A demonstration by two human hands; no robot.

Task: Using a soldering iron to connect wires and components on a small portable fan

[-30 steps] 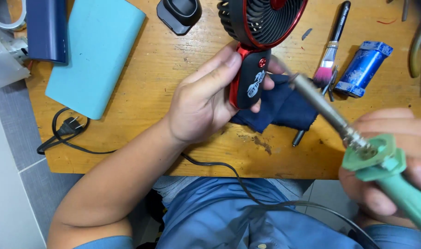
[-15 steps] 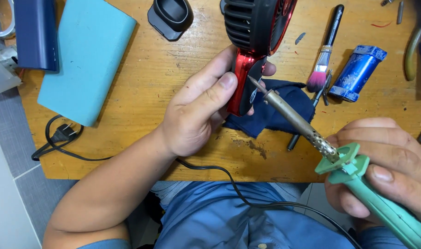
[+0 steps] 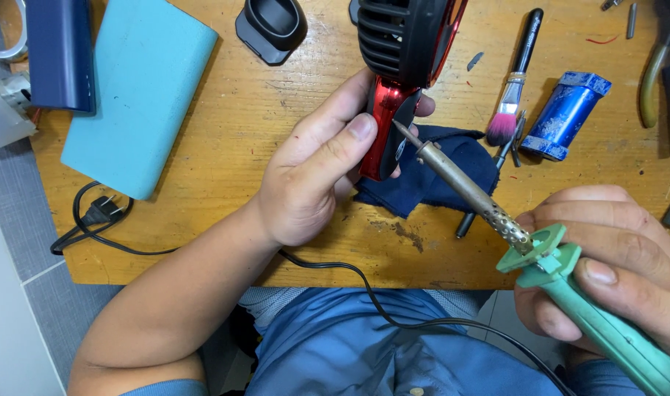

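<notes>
Head view: red handheld fan over wooden desk, above blue cloth.
Left hand: wrapped around fan handle.
Right hand: gripping green soldering iron, tip at handle.
Tip: brace fan, touch joint briefly.

Cloth under fan, beside brush

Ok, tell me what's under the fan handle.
A dark blue cloth lies on the table beneath the fan handle. The left hand and handle cover the cloth's left part, so anything beneath stays hidden.
</notes>
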